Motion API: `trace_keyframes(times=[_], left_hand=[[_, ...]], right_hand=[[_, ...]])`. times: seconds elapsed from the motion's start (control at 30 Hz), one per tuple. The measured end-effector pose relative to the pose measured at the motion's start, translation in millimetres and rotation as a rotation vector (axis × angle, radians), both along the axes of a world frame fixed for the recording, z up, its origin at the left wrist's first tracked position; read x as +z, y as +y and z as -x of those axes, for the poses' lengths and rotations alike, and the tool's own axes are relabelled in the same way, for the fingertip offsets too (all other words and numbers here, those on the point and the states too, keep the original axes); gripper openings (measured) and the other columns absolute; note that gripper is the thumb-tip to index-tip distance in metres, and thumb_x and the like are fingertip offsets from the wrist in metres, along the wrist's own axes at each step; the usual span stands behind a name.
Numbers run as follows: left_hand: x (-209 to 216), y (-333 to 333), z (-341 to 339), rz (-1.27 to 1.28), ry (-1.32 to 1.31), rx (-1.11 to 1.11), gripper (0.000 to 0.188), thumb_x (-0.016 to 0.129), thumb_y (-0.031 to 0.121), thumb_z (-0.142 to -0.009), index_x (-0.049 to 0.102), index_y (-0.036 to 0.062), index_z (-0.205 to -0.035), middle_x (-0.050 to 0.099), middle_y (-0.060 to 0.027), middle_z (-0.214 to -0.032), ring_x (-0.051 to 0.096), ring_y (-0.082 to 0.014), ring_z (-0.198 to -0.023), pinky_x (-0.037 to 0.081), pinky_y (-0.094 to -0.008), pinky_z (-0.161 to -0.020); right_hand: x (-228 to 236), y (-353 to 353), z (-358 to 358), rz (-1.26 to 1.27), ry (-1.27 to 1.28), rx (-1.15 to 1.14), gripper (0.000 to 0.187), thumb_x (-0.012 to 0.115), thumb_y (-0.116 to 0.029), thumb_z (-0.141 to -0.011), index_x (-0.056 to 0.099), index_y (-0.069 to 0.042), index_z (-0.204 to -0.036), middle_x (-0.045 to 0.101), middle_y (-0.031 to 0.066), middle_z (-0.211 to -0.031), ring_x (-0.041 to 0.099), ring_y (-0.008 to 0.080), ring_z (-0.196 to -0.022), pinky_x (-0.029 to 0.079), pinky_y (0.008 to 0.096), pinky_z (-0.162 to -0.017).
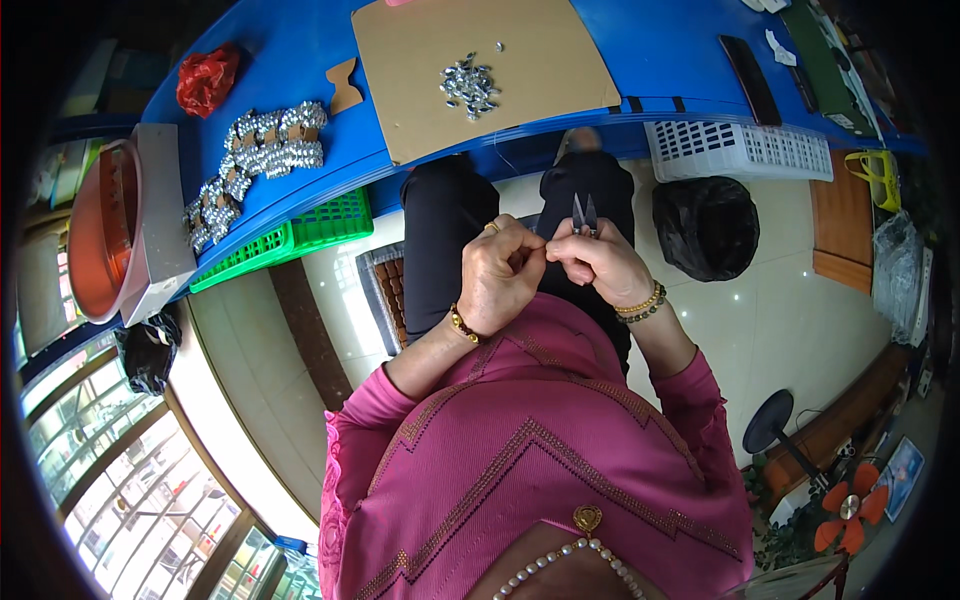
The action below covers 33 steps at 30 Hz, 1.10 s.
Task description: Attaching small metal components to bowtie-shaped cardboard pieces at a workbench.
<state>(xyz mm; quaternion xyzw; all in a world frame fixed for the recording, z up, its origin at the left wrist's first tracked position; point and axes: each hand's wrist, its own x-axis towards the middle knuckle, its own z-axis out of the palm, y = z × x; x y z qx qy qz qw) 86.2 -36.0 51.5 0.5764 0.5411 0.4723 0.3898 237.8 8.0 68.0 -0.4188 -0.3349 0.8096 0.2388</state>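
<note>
My left hand (500, 272) and my right hand (603, 264) meet in front of my body, above my lap, with their fingertips pinched together. What lies between those fingertips is too small to make out. A small pair of scissors (585, 214) is tucked in my right hand, blades pointing up and away from me. Beyond the hands, a loose pile of shiny silver, gem-like pieces (468, 84) lies on a sheet of brown cardboard (555, 65). Bundles of silver beaded strands (275, 142) wound on brown card rest to the left.
The blue table (290, 60) holds a crumpled red plastic bag (207, 80) and a dark phone (749, 80). Below its edge are a green basket (330, 222), a white basket (740, 150) and a black-lined bin (706, 228). An orange-bladed fan (850, 507) stands at lower right.
</note>
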Motion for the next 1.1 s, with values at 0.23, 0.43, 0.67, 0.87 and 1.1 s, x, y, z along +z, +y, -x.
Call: trace_keyframes(times=[0.23, 0.43, 0.67, 0.87, 1.1], left_hand=[[-2, 0, 0, -0.003, 0.039, -0.002, 0.011, 0.059, -0.011, -0.068, 0.057, -0.0005, -0.069, 0.049, 0.0002, -0.068, 0.044, -0.0017, -0.051, 0.032, -0.0168, -0.044], [-6, -1, -1, 0.108, -0.097, 0.015, 0.01, 0.059, -0.011, -0.07, 0.057, -0.0008, -0.069, 0.049, 0.0008, -0.069, 0.046, -0.0009, -0.055, 0.034, -0.0166, -0.045], [-15, -1, 3, 0.194, -0.154, -0.012, 0.01, 0.058, -0.011, -0.072, 0.057, -0.0018, -0.069, 0.05, 0.0007, -0.072, 0.047, -0.0009, -0.058, 0.036, -0.0158, -0.048], [-19, -1, 3, 0.206, -0.206, -0.022, 0.009, 0.058, -0.011, -0.073, 0.057, -0.0026, -0.07, 0.05, 0.0, -0.074, 0.048, -0.0016, -0.059, 0.037, -0.0161, -0.049], [-22, -1, 4, 0.226, -0.192, -0.021, 0.008, 0.057, -0.011, -0.073, 0.058, -0.0029, -0.071, 0.051, -0.0009, -0.074, 0.049, -0.0026, -0.06, 0.038, -0.0166, -0.05]], right_hand=[[-2, -1, -1, -0.005, -0.002, 0.002, 0.014, 0.059, -0.01, -0.073, 0.055, -0.002, -0.063, 0.04, -0.0027, -0.047, 0.034, 0.0046, -0.04, 0.025, 0.0204, -0.038], [-8, -4, -2, -0.051, -0.024, -0.028, 0.014, 0.061, -0.011, -0.075, 0.054, -0.003, -0.066, 0.043, -0.0037, -0.05, 0.036, 0.0034, -0.041, 0.027, 0.0194, -0.038], [-13, -7, -2, -0.063, -0.026, -0.033, 0.015, 0.063, -0.013, -0.077, 0.054, -0.004, -0.068, 0.044, -0.0042, -0.052, 0.037, 0.0025, -0.042, 0.028, 0.0186, -0.039], [-9, -6, -2, -0.078, -0.049, 0.006, 0.016, 0.063, -0.016, -0.078, 0.057, -0.002, -0.072, 0.043, -0.0049, -0.052, 0.036, 0.0019, -0.043, 0.027, 0.0184, -0.039], [-12, -6, -5, -0.148, -0.115, 0.039, 0.017, 0.064, -0.017, -0.079, 0.06, -0.001, -0.074, 0.042, -0.0058, -0.052, 0.034, 0.0014, -0.043, 0.026, 0.0183, -0.039]])
